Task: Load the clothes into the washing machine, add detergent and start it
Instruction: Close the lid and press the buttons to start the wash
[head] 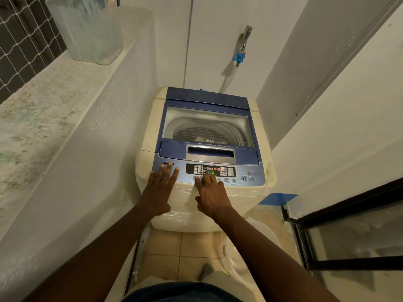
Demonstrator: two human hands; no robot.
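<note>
A cream and blue top-loading washing machine stands in a narrow nook with its glass lid down; a bit of pale clothing shows through the glass near the drum's front. The control panel is lit, with red lights and a green figure on its display. My left hand rests flat on the panel's left end, fingers spread, holding nothing. My right hand hovers over the row of round buttons below the display, its index fingertip touching the leftmost one. No detergent is in view.
A tap with a blue connector and hose hangs on the wall behind the machine. A frosted plastic tub stands on the ledge at left. A white basket sits on the tiled floor at right, beside a dark-framed sliding door.
</note>
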